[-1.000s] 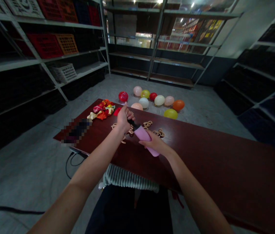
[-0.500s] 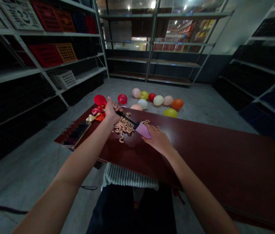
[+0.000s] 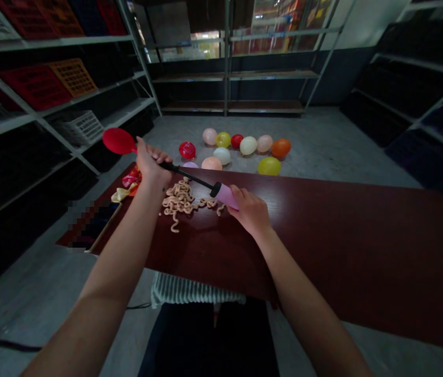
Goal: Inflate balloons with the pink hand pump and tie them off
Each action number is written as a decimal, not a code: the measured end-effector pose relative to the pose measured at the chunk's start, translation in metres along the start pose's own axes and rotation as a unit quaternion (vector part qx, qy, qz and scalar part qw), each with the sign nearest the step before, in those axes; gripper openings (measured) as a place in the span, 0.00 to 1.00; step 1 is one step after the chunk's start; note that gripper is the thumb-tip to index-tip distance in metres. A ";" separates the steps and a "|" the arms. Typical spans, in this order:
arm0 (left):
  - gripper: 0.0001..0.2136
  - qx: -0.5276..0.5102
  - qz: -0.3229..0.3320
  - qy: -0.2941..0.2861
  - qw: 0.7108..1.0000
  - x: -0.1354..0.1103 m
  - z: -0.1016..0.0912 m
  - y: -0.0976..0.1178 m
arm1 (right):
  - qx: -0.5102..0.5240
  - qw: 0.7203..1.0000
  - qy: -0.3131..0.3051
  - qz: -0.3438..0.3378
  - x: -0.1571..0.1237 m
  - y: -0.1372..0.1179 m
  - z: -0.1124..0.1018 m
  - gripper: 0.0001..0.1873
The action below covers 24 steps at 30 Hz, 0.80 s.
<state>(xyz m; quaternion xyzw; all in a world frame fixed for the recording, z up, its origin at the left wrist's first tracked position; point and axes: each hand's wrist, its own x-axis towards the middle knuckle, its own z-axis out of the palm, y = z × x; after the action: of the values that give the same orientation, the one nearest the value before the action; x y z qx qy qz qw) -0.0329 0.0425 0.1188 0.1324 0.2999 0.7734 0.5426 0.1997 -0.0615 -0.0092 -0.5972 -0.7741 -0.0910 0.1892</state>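
My left hand (image 3: pixel 149 165) is closed around the black rod end of a hand pump, where a partly inflated red balloon (image 3: pixel 118 141) sticks out to the left. My right hand (image 3: pixel 250 211) grips the pink pump barrel (image 3: pixel 226 194) above the dark red table (image 3: pixel 323 235). The black rod (image 3: pixel 190 176) is drawn out between the two hands. A heap of small beige clips (image 3: pixel 179 200) lies on the table under the rod. Flat, uninflated balloons (image 3: pixel 130 181) lie by the table's left end.
Several inflated balloons (image 3: pixel 240 149) in red, yellow, white, pink and orange sit on the grey floor beyond the table. Metal shelving with red, orange and white crates (image 3: pixel 78 125) lines the left side; more racks stand at the back and right. A blurred dark object (image 3: pixel 91 225) lies on the table's left corner.
My left hand has moved left and up, pulling the rod out of the pink barrel. The red balloon at its end has grown larger. The view has shifted down and left.
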 end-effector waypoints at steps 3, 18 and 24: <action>0.27 -0.010 -0.011 0.000 1.000 -0.009 0.005 -0.020 | 0.002 0.999 -0.030 0.019 -0.006 0.014 -0.004 0.30; 0.21 -0.004 0.100 0.030 0.995 -0.012 -0.022 -0.019 | 0.024 0.998 -0.055 -0.002 -0.006 0.003 -0.007 0.28; 0.22 -0.004 0.087 0.032 0.996 0.004 -0.053 -0.004 | 0.025 0.998 -0.045 -0.030 -0.010 -0.016 -0.008 0.27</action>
<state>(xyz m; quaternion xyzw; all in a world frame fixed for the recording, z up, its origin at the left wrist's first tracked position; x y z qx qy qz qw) -0.0598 0.0298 0.0744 0.1308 0.3013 0.8229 0.4636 0.1877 -0.0779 -0.0048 -0.5723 -0.8016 -0.0500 0.1658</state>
